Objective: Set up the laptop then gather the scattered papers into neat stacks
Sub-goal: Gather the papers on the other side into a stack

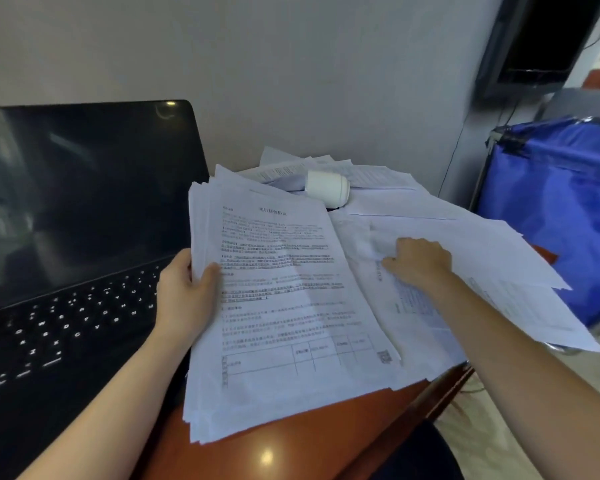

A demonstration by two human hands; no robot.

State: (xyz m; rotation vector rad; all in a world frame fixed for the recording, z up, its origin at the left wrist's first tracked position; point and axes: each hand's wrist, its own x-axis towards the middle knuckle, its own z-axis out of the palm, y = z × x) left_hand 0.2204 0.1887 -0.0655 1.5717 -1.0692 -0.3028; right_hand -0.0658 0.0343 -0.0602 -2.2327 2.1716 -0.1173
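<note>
- Bare desk (291, 445) wood shows at the front edge.
- Left hand (184, 296) pinches the paper stack (284, 306) at its left edge, thumb on top.
- Right hand (420, 261) rests on loose sheets (499, 265) overhanging the right edge; fingers bent, grip unclear.
- Laptop (66, 237) stands open at the left; bottle (326, 187) lies at the back.

Laptop (77, 237) sits left on the desk (291, 438), paper stack (284, 299) right of it — loose sheets (482, 265) further right, bottle (327, 187) behind.

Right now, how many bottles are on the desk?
1. The bottle lies on its side on loose papers at the back, right of the laptop. More could be hidden under the papers.
</note>
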